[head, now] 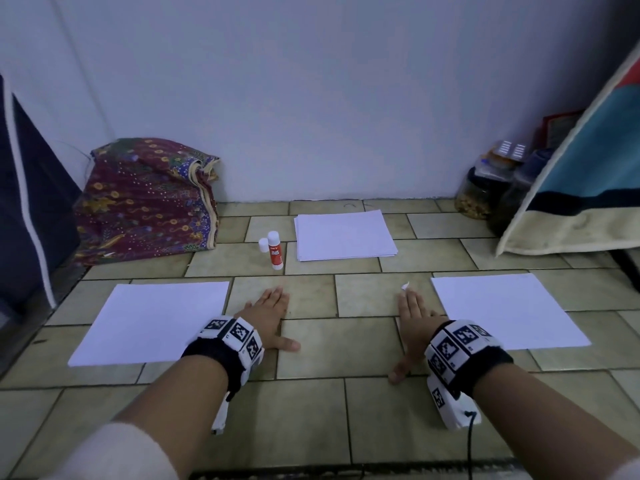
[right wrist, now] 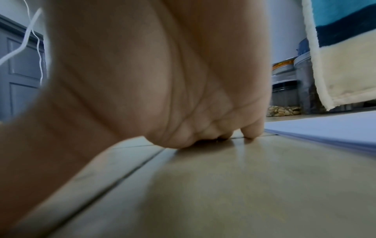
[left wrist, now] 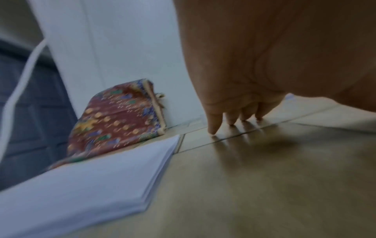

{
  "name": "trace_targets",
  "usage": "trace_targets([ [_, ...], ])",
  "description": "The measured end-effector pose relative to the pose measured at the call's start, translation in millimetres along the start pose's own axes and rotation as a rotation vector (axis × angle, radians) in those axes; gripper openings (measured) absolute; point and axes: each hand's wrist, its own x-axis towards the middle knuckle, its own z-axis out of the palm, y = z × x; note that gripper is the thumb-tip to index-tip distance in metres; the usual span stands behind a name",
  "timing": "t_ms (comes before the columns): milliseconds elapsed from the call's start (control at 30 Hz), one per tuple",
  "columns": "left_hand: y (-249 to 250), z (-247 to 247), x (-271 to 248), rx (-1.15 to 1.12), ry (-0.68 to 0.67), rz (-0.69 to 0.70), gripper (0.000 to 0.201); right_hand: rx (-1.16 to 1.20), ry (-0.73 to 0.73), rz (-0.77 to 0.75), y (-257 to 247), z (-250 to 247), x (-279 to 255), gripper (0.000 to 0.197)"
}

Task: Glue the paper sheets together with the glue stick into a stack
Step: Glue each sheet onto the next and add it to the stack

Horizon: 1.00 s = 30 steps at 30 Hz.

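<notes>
Three lots of white paper lie on the tiled floor: a pile at the left (head: 149, 320), a pile at the right (head: 505, 310), and a stack at the back centre (head: 344, 235). A white and orange glue stick (head: 275, 251) stands upright left of the back stack, its white cap (head: 264, 244) beside it. My left hand (head: 268, 311) rests flat on the tiles, fingers straight, just right of the left pile (left wrist: 81, 185). My right hand (head: 414, 318) lies flat left of the right pile (right wrist: 329, 132). Both hands hold nothing.
A patterned folded cloth (head: 145, 199) sits against the wall at the back left. Jars (head: 485, 192) stand at the back right beside a hanging striped towel (head: 588, 161). A dark cabinet (head: 24, 209) bounds the left side. A small white scrap (head: 405, 286) lies by my right fingertips.
</notes>
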Motion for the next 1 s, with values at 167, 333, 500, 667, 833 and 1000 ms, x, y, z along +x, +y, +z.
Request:
trace_targets([
  [167, -35, -12, -23, 0.014, 0.289, -0.09, 0.095, -0.005, 0.027, 0.003, -1, 2, -2, 0.156],
  [333, -85, -10, -39, 0.06, 0.184, -0.459, 0.106, -0.002, 0.012, 0.01, -2, 0, -4, 0.155],
  [500, -97, 3, -45, 0.023, 0.058, -0.432, 0.097, -0.013, 0.023, 0.021, -3, -2, -6, 0.154],
  [667, -106, 8, -51, -0.027, 0.053, -0.374, 0.108, -0.014, 0.023, 0.017, -2, -1, -4, 0.156],
  [833, -113, -3, -56, -0.014, 0.111, -0.404, 0.065, -0.018, 0.005, 0.019, -1, 0, -1, 0.156],
  [1000, -87, -37, -76, 0.06, 0.599, -0.454, 0.035, -0.03, 0.008, 0.026, -2, 1, 0, 0.156],
])
